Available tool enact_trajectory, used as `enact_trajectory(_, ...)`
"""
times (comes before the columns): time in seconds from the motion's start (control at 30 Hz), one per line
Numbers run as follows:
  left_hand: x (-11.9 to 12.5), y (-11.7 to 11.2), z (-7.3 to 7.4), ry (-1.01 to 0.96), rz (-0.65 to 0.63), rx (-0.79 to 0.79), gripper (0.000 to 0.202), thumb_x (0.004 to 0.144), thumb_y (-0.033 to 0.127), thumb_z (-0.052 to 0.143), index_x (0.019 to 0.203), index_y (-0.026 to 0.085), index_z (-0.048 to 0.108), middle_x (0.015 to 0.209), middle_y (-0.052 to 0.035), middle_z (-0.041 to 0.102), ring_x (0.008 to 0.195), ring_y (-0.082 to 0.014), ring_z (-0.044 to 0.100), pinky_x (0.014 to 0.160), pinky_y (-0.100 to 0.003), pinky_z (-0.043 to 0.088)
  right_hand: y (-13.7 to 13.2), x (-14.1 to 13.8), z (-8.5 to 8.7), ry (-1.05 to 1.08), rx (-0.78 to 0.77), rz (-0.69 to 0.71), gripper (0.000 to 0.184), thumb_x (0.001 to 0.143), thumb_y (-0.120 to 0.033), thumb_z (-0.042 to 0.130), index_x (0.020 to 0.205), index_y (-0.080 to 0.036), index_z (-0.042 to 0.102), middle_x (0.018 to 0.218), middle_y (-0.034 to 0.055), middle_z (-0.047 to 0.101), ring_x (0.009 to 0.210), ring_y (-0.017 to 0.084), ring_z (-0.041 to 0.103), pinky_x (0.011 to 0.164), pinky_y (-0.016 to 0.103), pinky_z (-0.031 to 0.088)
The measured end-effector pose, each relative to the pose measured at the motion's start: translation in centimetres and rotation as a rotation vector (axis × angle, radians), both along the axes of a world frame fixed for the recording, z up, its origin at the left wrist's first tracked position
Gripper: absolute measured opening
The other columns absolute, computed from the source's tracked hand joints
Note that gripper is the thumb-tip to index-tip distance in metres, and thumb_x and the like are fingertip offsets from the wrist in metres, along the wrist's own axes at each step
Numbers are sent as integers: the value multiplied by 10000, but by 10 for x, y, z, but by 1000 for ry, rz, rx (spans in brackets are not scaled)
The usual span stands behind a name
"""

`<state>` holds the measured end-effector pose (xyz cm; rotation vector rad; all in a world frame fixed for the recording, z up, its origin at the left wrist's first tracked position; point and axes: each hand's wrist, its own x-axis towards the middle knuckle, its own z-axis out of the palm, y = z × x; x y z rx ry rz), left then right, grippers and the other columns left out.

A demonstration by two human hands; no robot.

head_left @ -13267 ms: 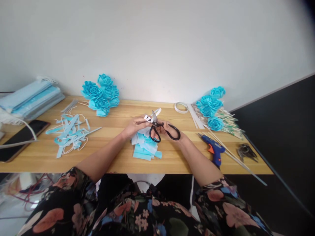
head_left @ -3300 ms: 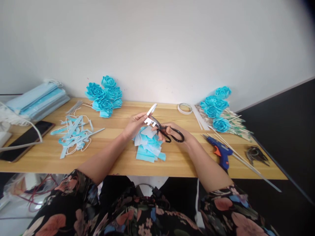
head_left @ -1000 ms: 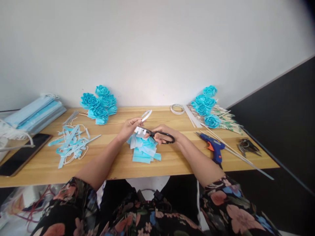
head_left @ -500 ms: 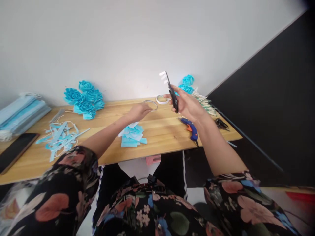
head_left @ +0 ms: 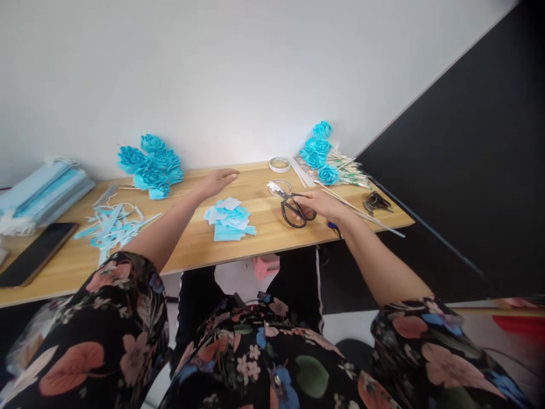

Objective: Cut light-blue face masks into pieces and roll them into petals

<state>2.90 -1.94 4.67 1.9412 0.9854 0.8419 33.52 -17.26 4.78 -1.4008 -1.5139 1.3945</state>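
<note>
My right hand (head_left: 315, 205) is closed on the black handles of a pair of scissors (head_left: 293, 210), held low over the table. White strips, apparently tape, cling to the blades. A thin ring (head_left: 286, 183) lies by the scissor tips, partly covered by them. Holding nothing, my left hand (head_left: 219, 182) hovers with fingers stretched out, behind a pile of light blue cut pieces (head_left: 230, 220). A roll of white tape (head_left: 279, 164) lies farther back. The blue glue gun (head_left: 334, 226) is mostly hidden beneath my right hand and wrist.
Blue flowers stand in a left bunch (head_left: 153, 166) and a right bunch (head_left: 317, 150), beside a heap of sticks (head_left: 351, 169). Dark pliers (head_left: 376, 201) lie at the right. Leftward are blue-white scraps (head_left: 114, 227), a phone (head_left: 38, 253) and stacked face masks (head_left: 46, 190).
The ring has left my left hand and lies on the table; that hand has drawn back leftward. My right hand has lowered the scissors from upright to near the tabletop.
</note>
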Motion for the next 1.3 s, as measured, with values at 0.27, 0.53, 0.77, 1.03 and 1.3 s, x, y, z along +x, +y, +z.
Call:
enact_trajectory(0.27,-59,-25,-26,198,-25,-19,513,789,591,617,1098,198,731,1197,-87,714,1131,-267,631,1033,-393,446,35,-12,-16,-738,152,-75,376,853,-528,611,913,-175,725,709,57,710,647,174,634,627,273,446)
enact_trajectory(0.53,-58,-32,-38,118,-110,155,317,807,217,523,1035,178,740,1141,-66,733,1107,-217,655,1022,-376,479,46,-88,-7,-1090,753,69,275,969,-356,483,951,-213,717,978,72,722,950,223,620,752,311,401)
enact_trajectory(0.77,-56,-23,-59,248,-201,208,490,730,86,426,1112,179,720,1168,-44,728,1083,-197,670,994,-345,503,75,-141,-35,-969,826,306,240,890,-159,560,1102,-203,665,1090,82,682,1063,242,556,775,319,415)
enact_trajectory(1.03,-65,-29,-64,173,-160,172,349,889,329,486,1117,194,714,1135,-62,736,1072,-213,670,978,-364,505,88,-131,-42,-848,806,303,273,890,-101,477,1017,-200,698,1031,78,709,1016,230,588,843,352,456)
enact_trajectory(1.3,-65,-29,-62,196,-230,237,458,818,530,633,1109,187,720,1161,-115,717,1091,-271,652,985,-419,486,33,-71,-33,-841,841,27,365,930,-198,476,1263,-222,621,1248,91,669,1158,264,591,998,463,466)
